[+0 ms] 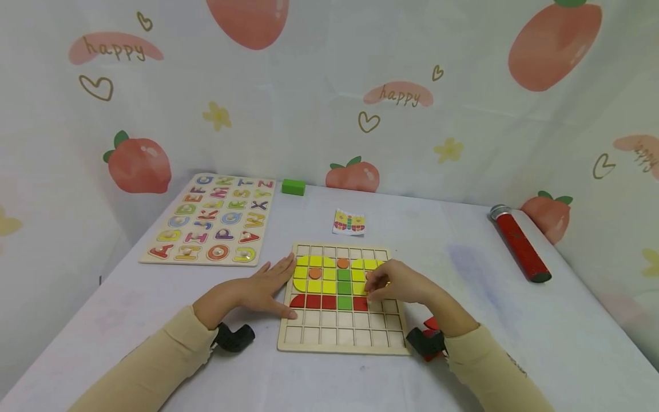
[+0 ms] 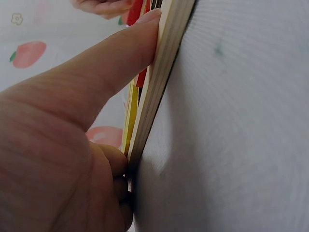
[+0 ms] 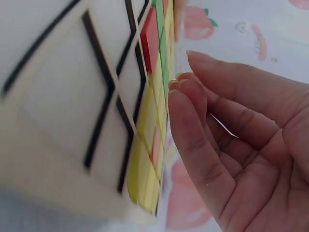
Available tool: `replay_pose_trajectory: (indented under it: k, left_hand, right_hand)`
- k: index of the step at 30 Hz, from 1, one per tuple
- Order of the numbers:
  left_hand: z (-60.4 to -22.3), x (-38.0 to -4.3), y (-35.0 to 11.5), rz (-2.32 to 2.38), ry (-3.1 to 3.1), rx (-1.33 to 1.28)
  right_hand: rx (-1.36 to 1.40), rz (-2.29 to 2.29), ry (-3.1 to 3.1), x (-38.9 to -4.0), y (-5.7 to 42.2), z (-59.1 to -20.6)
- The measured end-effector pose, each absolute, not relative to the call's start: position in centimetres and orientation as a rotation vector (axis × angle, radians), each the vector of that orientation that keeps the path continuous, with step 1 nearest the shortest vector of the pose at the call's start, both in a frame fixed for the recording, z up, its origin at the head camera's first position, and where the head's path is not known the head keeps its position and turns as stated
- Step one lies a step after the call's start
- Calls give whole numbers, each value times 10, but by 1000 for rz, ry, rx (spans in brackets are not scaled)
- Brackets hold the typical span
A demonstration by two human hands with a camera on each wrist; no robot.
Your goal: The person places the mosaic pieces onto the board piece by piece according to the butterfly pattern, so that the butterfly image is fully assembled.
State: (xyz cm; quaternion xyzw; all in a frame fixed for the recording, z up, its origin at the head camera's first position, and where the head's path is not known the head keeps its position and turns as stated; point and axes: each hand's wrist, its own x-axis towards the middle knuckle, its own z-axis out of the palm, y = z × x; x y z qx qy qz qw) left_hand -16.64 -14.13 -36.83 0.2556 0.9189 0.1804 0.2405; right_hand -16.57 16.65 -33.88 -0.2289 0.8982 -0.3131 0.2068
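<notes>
A wooden grid board lies flat in the head view, partly filled with coloured pieces. Yellow pieces and orange discs sit in the upper rows, with a green column between them. Below runs a row of red pieces. My left hand, fingers spread, rests against the board's left edge, thumb on the rim. Over the right half hovers my right hand, its fingers loosely bent beside the red square. Nothing shows between those fingertips in the right wrist view.
Loose red pieces lie under the right wrist, partly hidden. Behind the board is a small picture card. An alphabet puzzle board and a green block are at the back left; a red cylinder with a silver end lies far right.
</notes>
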Motion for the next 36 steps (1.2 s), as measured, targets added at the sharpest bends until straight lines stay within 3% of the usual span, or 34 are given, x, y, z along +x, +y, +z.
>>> replay_pose_trajectory:
  k: [15,28,36]
  left_hand:
    - [-370,-168,-141,504,2514,706]
    - [-368,-167,-141,503,2516,704]
    - [-369,-167,-141,503,2517,711]
  right_hand:
    - [-424,-958,2464,-132,239,-326]
    - [-134,-1023,2452,-95,308,-335]
    - [65,-929,2566,-85,321,-353]
